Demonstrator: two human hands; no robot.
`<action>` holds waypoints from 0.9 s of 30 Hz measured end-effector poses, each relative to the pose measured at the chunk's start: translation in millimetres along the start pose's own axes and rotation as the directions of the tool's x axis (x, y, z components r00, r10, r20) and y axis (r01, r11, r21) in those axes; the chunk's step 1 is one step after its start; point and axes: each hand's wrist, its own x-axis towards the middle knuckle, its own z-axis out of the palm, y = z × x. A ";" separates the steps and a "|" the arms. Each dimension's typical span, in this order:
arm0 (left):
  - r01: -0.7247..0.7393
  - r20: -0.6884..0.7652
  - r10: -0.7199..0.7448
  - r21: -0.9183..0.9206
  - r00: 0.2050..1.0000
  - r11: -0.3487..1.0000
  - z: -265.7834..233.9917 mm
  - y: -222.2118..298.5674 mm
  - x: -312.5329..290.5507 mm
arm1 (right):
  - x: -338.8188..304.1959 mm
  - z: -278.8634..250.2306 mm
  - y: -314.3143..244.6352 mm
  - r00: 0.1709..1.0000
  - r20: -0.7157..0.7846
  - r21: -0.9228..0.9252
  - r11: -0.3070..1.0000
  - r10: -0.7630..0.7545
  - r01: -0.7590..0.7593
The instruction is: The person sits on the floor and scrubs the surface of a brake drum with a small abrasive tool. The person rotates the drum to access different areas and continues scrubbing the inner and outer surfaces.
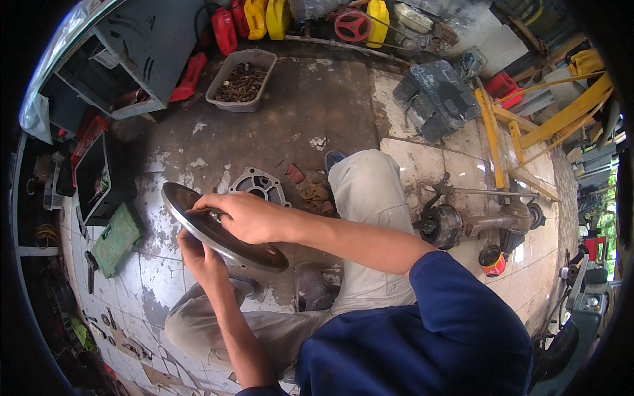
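A round, dark metal disc (256, 255) with a shiny, worn rim is held tilted in front of my left leg. My left hand (206, 267) grips its near lower edge, fingers curled under the rim. My right hand (249, 216) reaches across from the right, its fingers bent against the hollow upper face; the fingertips are partly hidden there. Just behind the right wrist, a grey cast-metal housing (261, 185) with bolt holes lies on the floor. A small reddish-brown scrap (295, 173) and a crumpled brown rag-like piece (314, 197) lie beside it.
Small metal parts fill a grey tub (212, 94) farther off. A green case (117, 239) and a black crate (99, 178) are at left. To the right are an axle-like assembly (482, 221), a red-and-yellow can (491, 259), a dark box (439, 99) and a yellow frame (492, 132).
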 end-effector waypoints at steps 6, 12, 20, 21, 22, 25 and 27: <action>0.034 -0.023 -0.036 -0.066 0.999 0.997 5.7 6.0 -1.4 | 1.5 -3.2 -4.9 0.998 0.021 -0.017 0.998 0.054 -0.054; 0.023 0.027 -0.023 -0.001 0.999 1.000 -0.7 -1.6 1.3 | 3.3 5.7 12.0 0.986 -0.074 -0.034 0.989 -0.148 0.146; 0.037 0.025 -0.037 -0.006 0.999 0.999 -0.6 0.6 1.1 | 1.3 3.5 5.6 0.993 -0.043 -0.050 0.993 -0.108 0.106; 0.036 0.021 -0.036 -0.005 0.999 0.999 0.6 1.6 0.9 | 0.4 4.2 5.3 0.992 -0.048 -0.049 0.992 -0.118 0.116; 0.035 0.018 -0.035 -0.004 0.999 0.999 1.8 2.3 0.6 | -0.2 4.2 5.0 0.990 -0.053 -0.049 0.991 -0.128 0.126; 0.031 0.010 -0.031 -0.004 0.999 1.000 1.6 5.5 -1.3 | -1.1 2.3 4.6 0.985 -0.056 -0.068 0.985 -0.165 0.161; 0.034 0.008 -0.034 -0.007 0.999 0.999 0.6 3.7 -0.2 | -0.3 1.6 4.1 0.990 -0.036 -0.089 0.987 -0.138 0.134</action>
